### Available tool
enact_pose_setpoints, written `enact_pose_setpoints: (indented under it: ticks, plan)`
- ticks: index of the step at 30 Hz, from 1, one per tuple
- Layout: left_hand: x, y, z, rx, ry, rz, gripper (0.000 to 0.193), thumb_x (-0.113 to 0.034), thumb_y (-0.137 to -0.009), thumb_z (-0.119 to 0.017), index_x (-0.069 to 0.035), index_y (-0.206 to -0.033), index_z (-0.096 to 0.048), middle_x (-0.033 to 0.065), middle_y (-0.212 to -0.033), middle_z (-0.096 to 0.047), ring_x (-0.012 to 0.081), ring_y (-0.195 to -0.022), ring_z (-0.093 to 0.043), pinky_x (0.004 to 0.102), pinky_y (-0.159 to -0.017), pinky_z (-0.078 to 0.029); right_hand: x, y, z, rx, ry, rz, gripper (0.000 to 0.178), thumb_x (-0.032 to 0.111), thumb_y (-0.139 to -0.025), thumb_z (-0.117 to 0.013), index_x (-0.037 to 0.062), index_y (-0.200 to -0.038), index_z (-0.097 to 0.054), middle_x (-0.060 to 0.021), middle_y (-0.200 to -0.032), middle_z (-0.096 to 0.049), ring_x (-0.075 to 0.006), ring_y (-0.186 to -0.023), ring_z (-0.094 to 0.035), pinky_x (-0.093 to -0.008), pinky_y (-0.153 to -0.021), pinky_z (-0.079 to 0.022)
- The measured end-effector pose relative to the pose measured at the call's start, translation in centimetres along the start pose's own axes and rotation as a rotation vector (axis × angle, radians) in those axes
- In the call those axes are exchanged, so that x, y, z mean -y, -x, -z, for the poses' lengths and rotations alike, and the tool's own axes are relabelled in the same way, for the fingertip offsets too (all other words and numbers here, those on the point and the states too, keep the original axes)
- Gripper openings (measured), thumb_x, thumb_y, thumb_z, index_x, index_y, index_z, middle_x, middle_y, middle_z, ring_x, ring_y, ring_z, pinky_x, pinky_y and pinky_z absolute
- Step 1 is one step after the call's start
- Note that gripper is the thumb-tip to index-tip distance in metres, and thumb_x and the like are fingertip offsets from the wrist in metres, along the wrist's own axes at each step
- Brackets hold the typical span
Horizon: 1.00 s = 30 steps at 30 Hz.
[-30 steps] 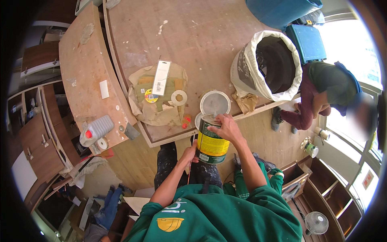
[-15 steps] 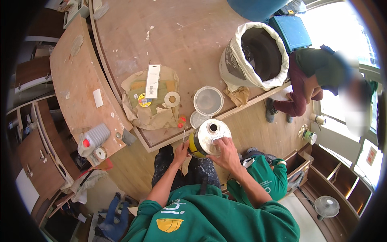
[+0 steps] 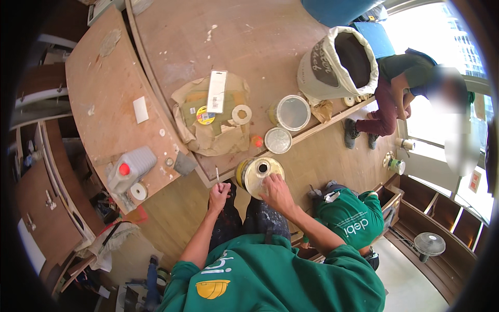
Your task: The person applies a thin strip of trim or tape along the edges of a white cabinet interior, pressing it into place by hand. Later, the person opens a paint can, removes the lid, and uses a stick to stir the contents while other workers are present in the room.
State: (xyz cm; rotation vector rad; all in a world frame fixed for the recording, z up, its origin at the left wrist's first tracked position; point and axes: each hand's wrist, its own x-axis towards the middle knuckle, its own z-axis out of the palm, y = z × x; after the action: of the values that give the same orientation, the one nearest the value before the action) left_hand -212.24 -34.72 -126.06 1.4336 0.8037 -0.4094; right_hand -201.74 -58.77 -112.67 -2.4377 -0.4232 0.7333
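Note:
My right hand (image 3: pixel 277 195) is closed over the top of a round metal can (image 3: pixel 251 180), seemingly on its carry handle. The can has a pale top with a dark open spout and a yellow side, and hangs in front of my legs by the table's near edge. Left of it and apart from it, my left hand (image 3: pixel 219 196) pinches a thin white stick (image 3: pixel 217 171) pointing away from me; its exact kind is unclear. On the table corner beyond lie a red cap (image 3: pixel 257 141), a round lid (image 3: pixel 278 140) and a clear plastic tub (image 3: pixel 300 115).
Brown paper (image 3: pixel 195 136) on the table (image 3: pixel 270 47) bears a tape roll (image 3: pixel 241 114) and a white package (image 3: pixel 217 93). A plastic jug (image 3: pixel 139 160) stands on the left board. A large sack (image 3: pixel 317 70) is at right. One person crouches by the window; another bends close at my right.
The can has moved left, away from the lid and tub. My left hand has drawn left from the can's side with the stick. My view has shifted a little.

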Motion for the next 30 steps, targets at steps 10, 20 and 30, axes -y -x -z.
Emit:
enact_pose_setpoints:
  ticks: [10,20,30]
  plan:
    - [-0.2,1.8,8.7,-0.101,0.143,-0.084,0.029,-0.025,-0.096,-0.069,-0.005,-0.083,-0.054,0.0081,-0.095,-0.067,0.0156,-0.084,-0.069,0.028,-0.061,-0.06,5.3,-7.4,-9.8,0.085,0.202,0.033,0.052,0.023,-0.074,-0.08,0.0003,-0.115,-0.059,-0.0197,-0.119,-0.058,-0.0379,-0.119,-0.054,-0.052,-0.102,-0.044]
    - [0.2,1.6,7.8,-0.089,0.088,-0.008,0.03,-0.024,-0.097,-0.068,-0.008,-0.081,-0.05,0.0036,-0.089,-0.062,0.0144,-0.082,-0.067,0.0279,-0.063,-0.059,2.8,-11.7,-15.1,0.099,0.186,0.053,0.05,0.026,-0.074,-0.079,-0.0004,-0.112,-0.062,-0.0192,-0.117,-0.058,-0.0369,-0.115,-0.055,-0.0459,-0.1,-0.046]
    - [-3.2,1.0,2.0,-0.189,-0.04,-0.021,0.024,-0.024,-0.099,-0.066,-0.007,-0.087,-0.053,0.0035,-0.09,-0.062,0.0146,-0.083,-0.067,0.0273,-0.064,-0.056,-14.0,-7.1,-17.7,-0.482,-0.652,-0.717,0.022,0.024,-0.092,-0.069,0.003,-0.1,-0.072,-0.0118,-0.094,-0.07,-0.0241,-0.08,-0.066,-0.0367,-0.075,-0.054]
